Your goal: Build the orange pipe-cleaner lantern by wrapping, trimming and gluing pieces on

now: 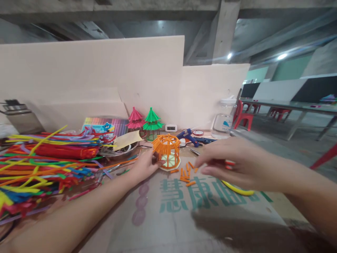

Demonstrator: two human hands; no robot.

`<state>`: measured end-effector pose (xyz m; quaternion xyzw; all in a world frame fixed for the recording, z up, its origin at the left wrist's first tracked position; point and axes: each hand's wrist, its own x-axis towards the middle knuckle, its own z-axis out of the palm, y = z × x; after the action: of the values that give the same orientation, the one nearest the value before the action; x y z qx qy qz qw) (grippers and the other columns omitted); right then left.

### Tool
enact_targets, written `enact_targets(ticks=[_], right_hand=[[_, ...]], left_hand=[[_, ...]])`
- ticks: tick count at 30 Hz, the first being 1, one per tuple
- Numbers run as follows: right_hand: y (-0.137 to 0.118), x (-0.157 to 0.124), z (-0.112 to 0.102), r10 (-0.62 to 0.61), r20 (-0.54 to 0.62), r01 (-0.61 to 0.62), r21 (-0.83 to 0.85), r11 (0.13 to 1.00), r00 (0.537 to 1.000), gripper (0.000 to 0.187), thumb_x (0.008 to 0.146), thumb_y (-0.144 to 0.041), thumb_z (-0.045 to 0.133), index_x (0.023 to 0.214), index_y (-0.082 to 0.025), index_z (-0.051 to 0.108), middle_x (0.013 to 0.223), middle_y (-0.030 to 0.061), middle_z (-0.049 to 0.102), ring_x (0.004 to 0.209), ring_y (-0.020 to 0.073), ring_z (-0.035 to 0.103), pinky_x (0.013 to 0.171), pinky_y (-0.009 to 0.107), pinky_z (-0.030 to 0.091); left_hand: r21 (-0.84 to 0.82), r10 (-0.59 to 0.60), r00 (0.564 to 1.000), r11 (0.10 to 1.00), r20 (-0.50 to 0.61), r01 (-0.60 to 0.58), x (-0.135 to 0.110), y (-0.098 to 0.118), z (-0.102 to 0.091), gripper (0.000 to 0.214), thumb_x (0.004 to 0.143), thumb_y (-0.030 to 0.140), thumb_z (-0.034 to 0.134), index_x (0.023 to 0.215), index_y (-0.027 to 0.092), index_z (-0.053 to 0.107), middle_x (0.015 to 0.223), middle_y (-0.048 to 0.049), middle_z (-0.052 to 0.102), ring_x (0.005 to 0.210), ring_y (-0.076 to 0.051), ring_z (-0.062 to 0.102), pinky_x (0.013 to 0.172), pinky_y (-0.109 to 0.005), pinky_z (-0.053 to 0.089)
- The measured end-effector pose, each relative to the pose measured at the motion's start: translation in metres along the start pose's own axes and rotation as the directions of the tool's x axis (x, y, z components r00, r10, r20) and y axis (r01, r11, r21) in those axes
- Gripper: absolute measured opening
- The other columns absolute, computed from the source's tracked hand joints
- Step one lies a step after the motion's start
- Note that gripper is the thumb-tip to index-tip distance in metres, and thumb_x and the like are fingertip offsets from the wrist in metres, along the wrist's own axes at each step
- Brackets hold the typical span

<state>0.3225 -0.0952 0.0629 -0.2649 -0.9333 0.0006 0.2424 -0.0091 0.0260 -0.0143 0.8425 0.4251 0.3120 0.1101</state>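
A small orange pavilion model [166, 144], made of stick-like fuzzy pieces, stands upright on a pale base. My left hand [147, 166] grips its left side, thumb at the bottom edge and the other fingers partly hidden behind. Short orange pieces [185, 174] lie scattered just right of the base. Over the board beyond them hovers my right hand [229, 163], slightly blurred, its fingers curled but apart, with fingertips near the loose pieces. Something red-orange [230, 163] shows between its fingers; I cannot tell what it is. Below lies a curved yellow piece [238, 189].
Bundles of colourful pipe cleaners [52, 165] fill the left side. Behind stand a pink model [135, 118], a green model [152, 121], a small digital clock [171, 128], a blue glue gun [187, 136] and a clear jar [223, 117]. A printed board [168, 228] covers the table.
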Motion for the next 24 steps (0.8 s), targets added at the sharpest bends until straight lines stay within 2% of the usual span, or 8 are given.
enact_targets(ticks=[1, 3, 6, 10, 15, 19, 21, 24], right_hand=[[-0.003, 0.038, -0.007, 0.04, 0.098, -0.04, -0.003, 0.999, 0.994, 0.016, 0.09, -0.024, 0.059, 0.101, -0.025, 0.07, 0.086, 0.0012, 0.072, 0.071, 0.0142, 0.063, 0.061, 0.023, 0.042], [-0.002, 0.076, -0.006, 0.118, 0.278, -0.119, -0.01, 0.993, 0.953, 0.014, 0.089, -0.025, 0.06, 0.098, -0.026, 0.07, 0.086, -0.0002, 0.072, 0.071, 0.0147, 0.063, 0.058, 0.023, 0.039], [0.007, 0.071, 0.014, 0.227, 0.424, -0.242, -0.02, 0.97, 0.877, 0.012, 0.085, -0.029, 0.063, 0.095, -0.025, 0.068, 0.083, -0.0011, 0.071, 0.07, 0.0151, 0.062, 0.056, 0.023, 0.035], [0.009, 0.054, 0.031, 0.232, 0.535, -0.271, -0.005, 0.962, 0.812, 0.014, 0.08, -0.029, 0.068, 0.093, -0.023, 0.067, 0.083, -0.001, 0.069, 0.069, 0.0157, 0.061, 0.054, 0.023, 0.033], [0.0, 0.062, 0.035, 0.137, 0.459, -0.192, 0.076, 0.979, 0.878, 0.012, 0.085, -0.017, 0.057, 0.081, -0.02, 0.068, 0.081, 0.0014, 0.069, 0.072, 0.0148, 0.061, 0.063, 0.025, 0.04], [-0.01, 0.063, 0.047, 0.201, 0.236, -0.263, 0.271, 0.926, 0.951, 0.01, 0.08, -0.013, 0.056, 0.084, -0.02, 0.061, 0.074, -0.0003, 0.066, 0.063, 0.0128, 0.059, 0.058, 0.024, 0.043], [-0.016, 0.062, 0.057, 0.332, 0.09, -0.327, 0.528, 0.783, 0.939, 0.006, 0.083, -0.016, 0.054, 0.086, -0.021, 0.054, 0.075, -0.0003, 0.067, 0.064, 0.0126, 0.061, 0.059, 0.025, 0.048], [-0.02, 0.064, 0.075, 0.52, 0.0, -0.296, 0.822, 0.487, 0.854, 0.01, 0.087, -0.024, 0.055, 0.086, -0.022, 0.045, 0.079, 0.0009, 0.071, 0.067, 0.0135, 0.067, 0.065, 0.029, 0.056]], left_hand=[[-0.009, 0.002, 1.0, 1.0, 0.003, -0.001, 0.0, 0.001, -0.001, 0.025, 0.087, 0.04, 0.058, 0.097, 0.018, 0.057, 0.088, -0.0058, 0.066, 0.079, -0.02, 0.063, 0.07, -0.03, 0.049], [-0.022, -0.001, 1.0, 1.0, 0.016, 0.002, 0.0, 0.003, -0.002, 0.025, 0.087, 0.041, 0.058, 0.098, 0.018, 0.057, 0.089, -0.006, 0.066, 0.079, -0.02, 0.064, 0.07, -0.03, 0.05], [-0.033, -0.016, 1.0, 0.999, 0.013, 0.016, 0.0, 0.005, -0.003, 0.028, 0.086, 0.042, 0.06, 0.1, 0.018, 0.057, 0.089, -0.0064, 0.066, 0.079, -0.021, 0.065, 0.069, -0.031, 0.051], [-0.051, -0.013, 1.0, 0.999, -0.013, 0.012, 0.001, 0.005, -0.002, 0.027, 0.084, 0.04, 0.062, 0.101, 0.019, 0.059, 0.089, -0.0064, 0.067, 0.08, -0.022, 0.065, 0.071, -0.033, 0.052], [-0.052, -0.008, 1.0, 0.999, -0.006, 0.008, 0.001, 0.007, -0.003, 0.03, 0.084, 0.04, 0.062, 0.104, 0.018, 0.059, 0.093, -0.0074, 0.068, 0.082, -0.023, 0.066, 0.073, -0.032, 0.052], [0.009, 0.007, 1.0, 1.0, 0.006, -0.007, 0.001, 0.014, -0.007, 0.035, 0.086, 0.042, 0.06, 0.11, 0.018, 0.057, 0.1, -0.0091, 0.069, 0.09, -0.025, 0.066, 0.082, -0.036, 0.051], [0.023, 0.036, 0.999, 0.999, -0.006, -0.036, 0.001, 0.017, -0.008, 0.039, 0.087, 0.045, 0.059, 0.115, 0.018, 0.055, 0.107, -0.0105, 0.068, 0.097, -0.026, 0.065, 0.087, -0.038, 0.05], [0.083, 0.086, 0.996, 0.993, -0.04, -0.082, 0.0, 0.019, -0.009, 0.044, 0.088, 0.045, 0.059, 0.121, 0.018, 0.053, 0.12, -0.0123, 0.065, 0.111, -0.029, 0.06, 0.095, -0.042, 0.047]])
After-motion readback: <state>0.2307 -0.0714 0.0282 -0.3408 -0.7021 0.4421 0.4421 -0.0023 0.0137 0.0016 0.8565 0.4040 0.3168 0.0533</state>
